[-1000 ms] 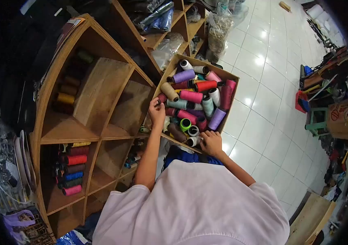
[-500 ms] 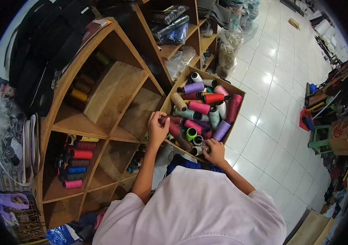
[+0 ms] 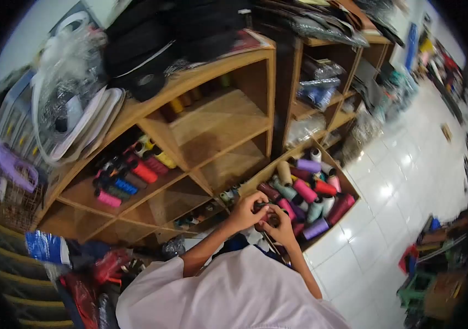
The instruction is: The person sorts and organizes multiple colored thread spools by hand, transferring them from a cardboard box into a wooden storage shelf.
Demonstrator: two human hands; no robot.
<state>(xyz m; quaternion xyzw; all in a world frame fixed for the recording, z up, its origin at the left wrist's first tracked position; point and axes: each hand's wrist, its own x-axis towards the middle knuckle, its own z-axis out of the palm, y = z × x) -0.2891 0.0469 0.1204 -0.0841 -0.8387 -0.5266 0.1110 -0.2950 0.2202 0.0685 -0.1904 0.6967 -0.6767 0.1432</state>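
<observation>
My left hand [image 3: 243, 211] and my right hand [image 3: 280, 226] are close together at the near left corner of a cardboard box [image 3: 349, 205]. Between their curled fingers is a dark spool [image 3: 260, 208], partly hidden by the fingers. Thread spools in purple, pink, red, beige and pale green fill the box, among them a pink spool [image 3: 304, 190] and a beige spool [image 3: 284, 172].
Left of the box stands a wooden shelf [image 3: 220, 145] with a compartment of coloured spools [image 3: 143, 171]. A second shelf [image 3: 294, 109] holds plastic-wrapped goods. White floor tiles [image 3: 382, 219] lie to the right, with a green stool [image 3: 416, 290] beyond.
My hands have come together, away from the spools they touched in the box, and now hold a dark spool. The view has turned left, so the shelves and box appear further right.
</observation>
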